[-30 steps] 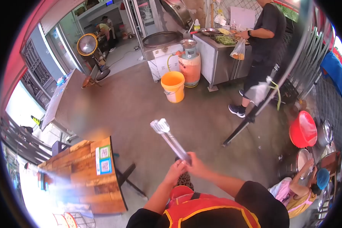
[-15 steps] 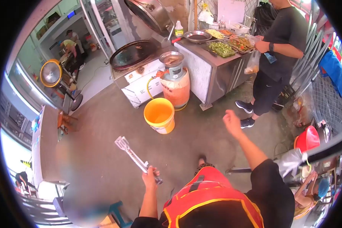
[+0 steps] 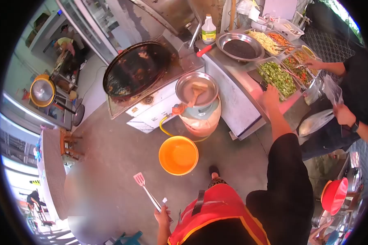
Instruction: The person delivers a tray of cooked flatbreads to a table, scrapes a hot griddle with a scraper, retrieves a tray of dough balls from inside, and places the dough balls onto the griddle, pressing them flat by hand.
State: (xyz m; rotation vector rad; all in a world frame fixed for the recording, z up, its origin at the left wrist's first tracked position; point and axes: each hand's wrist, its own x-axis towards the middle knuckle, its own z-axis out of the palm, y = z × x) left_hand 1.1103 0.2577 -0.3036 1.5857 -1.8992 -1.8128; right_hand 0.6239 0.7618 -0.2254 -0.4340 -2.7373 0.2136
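My left hand [image 3: 162,218] is wrapped round a pair of metal tongs [image 3: 151,198] with a slotted, spatula-like end, held low over the floor. At the counter's near edge, my right hand [image 3: 270,99] reaches beside a tray of chopped green vegetables [image 3: 277,76]. A dark flat object [image 3: 256,77] lies by its fingertips; whether the fingers grip it cannot be made out. Left of the counter, a steel bowl [image 3: 184,92] of cloudy liquid with a wooden-handled brush or scraper [image 3: 197,93] rests on a gas cylinder [image 3: 202,120].
A large round black griddle [image 3: 137,69] is left of the counter. On the counter are a steel bowl [image 3: 240,47], a bottle [image 3: 208,30] and several food trays. A yellow bucket [image 3: 178,156] stands on the floor. At right, another person's hand [image 3: 344,115] holds plastic bags.
I have come closer to the counter, and my right hand has moved from over the floor to beside the green vegetable tray. The other person now reaches over the trays. The tongs stay in my left hand.
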